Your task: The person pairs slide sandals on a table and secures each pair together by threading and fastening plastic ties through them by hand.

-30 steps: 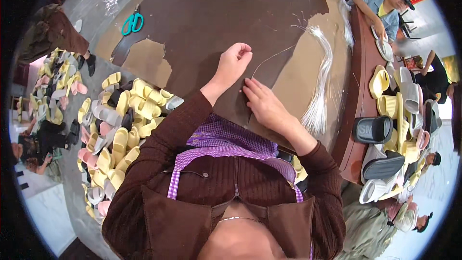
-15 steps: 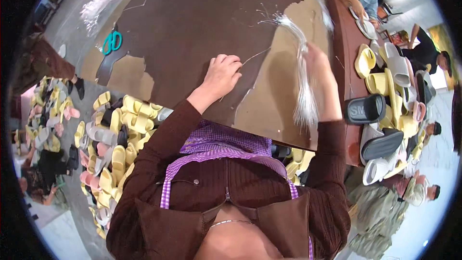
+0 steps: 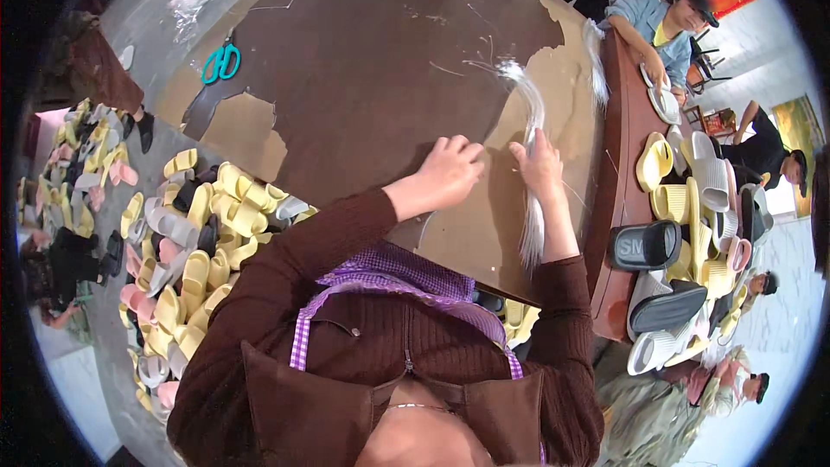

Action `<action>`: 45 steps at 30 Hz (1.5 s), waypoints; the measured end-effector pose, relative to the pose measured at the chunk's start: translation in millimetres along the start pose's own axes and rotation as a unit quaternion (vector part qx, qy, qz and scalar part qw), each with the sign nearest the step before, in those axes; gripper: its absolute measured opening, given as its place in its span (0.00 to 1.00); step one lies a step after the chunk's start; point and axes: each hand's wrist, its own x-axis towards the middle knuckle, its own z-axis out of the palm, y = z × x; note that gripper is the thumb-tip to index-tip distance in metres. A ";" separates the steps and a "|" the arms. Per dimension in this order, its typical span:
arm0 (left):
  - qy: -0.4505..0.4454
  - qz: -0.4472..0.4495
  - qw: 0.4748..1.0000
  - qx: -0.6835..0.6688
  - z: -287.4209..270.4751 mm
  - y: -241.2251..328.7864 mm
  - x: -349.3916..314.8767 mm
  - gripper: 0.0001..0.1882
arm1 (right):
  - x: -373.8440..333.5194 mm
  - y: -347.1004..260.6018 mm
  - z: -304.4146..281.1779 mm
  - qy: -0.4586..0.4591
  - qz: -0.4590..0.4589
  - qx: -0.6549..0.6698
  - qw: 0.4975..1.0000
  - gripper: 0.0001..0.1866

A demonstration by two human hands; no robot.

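Observation:
On the brown-topped table (image 3: pixel 372 78) lies a long bundle of thin white, shiny strands (image 3: pixel 530 246), frayed at both ends. My right hand (image 3: pixel 543 175) is over the middle of this bundle, thumb apart and fingers stretched out. Close to its left, my left hand (image 3: pixel 448 175) is held with the fingers curled in; whether a strand is between them is hidden. A few loose strands are scattered on the tabletop beyond my hands. Teal-handled scissors (image 3: pixel 221 63) lie at the far left of the table.
Yellow, grey, black and pink slippers (image 3: pixel 194 281) are heaped on the floor at left. More slippers (image 3: pixel 692 207) are piled on the reddish-brown table (image 3: pixel 618 134) at right. A co-worker (image 3: pixel 666 22) there handles a white slipper (image 3: pixel 664 104). A second strand bundle (image 3: pixel 595 60) hangs near the table's right edge.
My left hand has moved right, close to the right hand. The right hand has shifted slightly left and down along the bundle. The strand that trailed from my left hand no longer shows.

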 end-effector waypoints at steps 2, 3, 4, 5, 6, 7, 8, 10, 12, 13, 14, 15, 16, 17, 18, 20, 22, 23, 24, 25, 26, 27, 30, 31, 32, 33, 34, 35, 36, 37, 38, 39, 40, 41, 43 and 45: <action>0.001 0.016 1.000 -0.014 12.8 11.9 12.1 0.13 | 2.1 -10.2 2.1 0.011 -0.005 0.000 1.000 0.32; -0.001 0.033 0.999 -0.027 18.5 16.9 16.8 0.13 | 3.3 -13.7 2.5 0.015 -0.008 0.000 1.000 0.31; -0.003 0.051 0.998 -0.042 21.3 19.6 20.3 0.14 | 4.0 -15.5 1.8 0.014 -0.012 -0.003 1.000 0.31; 0.000 0.047 0.998 -0.043 23.3 19.9 22.1 0.14 | 3.6 -17.4 0.5 0.015 -0.024 -0.034 0.999 0.30; -0.002 0.057 0.997 -0.058 25.2 19.7 23.3 0.13 | 2.5 -19.1 -0.7 0.015 -0.036 -0.064 0.997 0.28; -0.004 0.066 0.995 -0.073 27.0 18.9 23.9 0.13 | 1.5 -20.0 -1.2 0.014 -0.049 -0.095 0.994 0.27; -0.006 0.075 0.993 -0.089 28.6 17.4 24.0 0.13 | 1.7 -14.1 -0.1 0.011 -0.053 -0.097 0.994 0.27; 0.008 0.056 0.990 -0.127 23.9 9.0 24.8 0.12 | 6.3 12.7 5.3 0.049 -0.087 -0.112 0.989 0.20; 0.026 0.035 0.978 -0.203 18.3 0.8 25.1 0.11 | 11.5 54.9 15.3 0.076 -0.086 -0.150 0.982 0.17; 0.028 0.029 0.978 -0.206 18.2 -3.3 25.0 0.11 | 15.2 72.8 17.9 0.103 -0.088 -0.186 0.973 0.15; 0.037 0.006 0.972 -0.231 18.5 -6.1 27.7 0.11 | 15.5 85.3 14.6 0.099 -0.090 -0.188 0.973 0.15; 0.045 -0.016 0.966 -0.256 19.1 -8.2 30.4 0.11 | 14.3 97.4 11.7 0.101 -0.064 -0.190 0.975 0.13; 0.053 -0.038 0.958 -0.280 19.3 -8.7 32.2 0.11 | 12.0 103.6 7.3 0.103 -0.036 -0.191 0.975 0.12; 0.053 -0.040 0.957 -0.283 19.4 -8.9 32.3 0.11 | 9.4 108.6 4.8 0.100 -0.036 -0.193 0.975 0.12; 0.052 -0.040 0.959 -0.276 19.4 -9.1 31.8 0.10 | 6.7 113.1 2.9 0.093 -0.024 -0.197 0.976 0.12; 0.050 -0.043 0.964 -0.258 18.7 -9.0 29.5 0.10 | 1.4 117.1 -2.1 0.078 -0.002 -0.203 0.976 0.12; 0.049 -0.044 0.965 -0.254 20.7 -8.3 30.0 0.10 | 0.1 129.2 -7.8 0.073 -0.018 -0.204 0.976 0.12; 0.048 -0.040 0.967 -0.248 21.2 -7.5 32.1 0.10 | -0.1 134.2 -10.0 0.073 -0.033 -0.204 0.976 0.12; 0.047 -0.047 0.969 -0.238 22.9 -9.1 30.6 0.10 | 0.6 132.7 -4.3 0.068 -0.055 -0.199 0.976 0.13; 0.063 -0.037 0.970 -0.233 24.3 -10.2 30.0 0.10 | -0.4 121.0 -8.4 0.092 -0.065 -0.175 0.978 0.13; 0.080 -0.039 0.970 -0.225 25.8 -11.6 29.6 0.09 | -1.8 102.1 -21.1 0.110 -0.083 -0.145 0.980 0.14; 0.097 -0.037 0.968 -0.227 27.4 -10.9 33.0 0.09 | 0.4 96.0 -30.7 0.074 -0.111 -0.147 0.980 0.15; 0.170 -0.020 0.954 -0.246 40.3 -15.3 44.0 0.09 | -7.5 63.5 -46.7 0.056 -0.164 -0.047 0.984 0.16; 0.157 -0.039 0.962 -0.221 31.0 -14.8 43.3 0.08 | -10.1 41.9 -50.4 0.067 -0.191 -0.081 0.976 0.16; 0.144 -0.058 0.968 -0.197 19.0 -17.5 42.4 0.08 | -15.0 17.9 -50.4 0.081 -0.219 -0.114 0.966 0.16; 0.153 -0.081 0.964 -0.203 15.0 -14.8 45.0 0.07 | -26.8 0.2 -52.7 0.066 -0.222 -0.106 0.967 0.16; 0.163 -0.099 0.959 -0.209 9.6 -12.6 44.1 0.07 | -39.0 -22.3 -54.7 0.062 -0.204 -0.062 0.975 0.16; 0.159 -0.111 0.959 -0.208 1.5 -10.0 38.6 0.07 | -47.5 -45.0 -53.0 0.059 -0.189 -0.018 0.980 0.15; 0.254 -0.109 0.930 -0.242 -10.4 -8.8 33.7 0.06 | -53.0 -66.4 -49.0 0.061 -0.179 0.025 0.982 0.15; 0.347 -0.104 0.892 -0.271 -21.8 -9.9 26.8 0.06 | -59.8 -82.8 -41.3 0.055 -0.187 0.029 0.980 0.15; 0.350 -0.113 0.891 -0.265 -35.0 -14.1 13.6 0.06 | -65.9 -96.9 -31.8 0.034 -0.192 0.063 0.979 0.15; 0.405 -0.090 0.872 -0.259 -51.0 -16.6 -5.1 0.06 | -72.9 -109.3 -24.3 0.015 -0.192 0.093 0.977 0.15; 0.460 -0.074 0.850 -0.246 -67.5 -18.1 -28.6 0.06 | -79.0 -123.1 -18.7 -0.009 -0.197 0.127 0.972 0.14; 0.482 -0.086 0.848 -0.205 -82.2 -23.0 -57.1 0.07 | -87.7 -138.9 -12.5 -0.016 -0.204 0.127 0.971 0.14; 0.516 -0.139 0.834 -0.137 -105.6 -40.5 -121.8 0.08 | -103.6 -169.1 -1.6 -0.067 -0.245 0.229 0.940 0.13; 0.532 -0.236 0.812 -0.051 -117.4 -64.0 -194.4 0.08 | -114.4 -192.1 5.5 -0.084 -0.292 0.204 0.930 0.12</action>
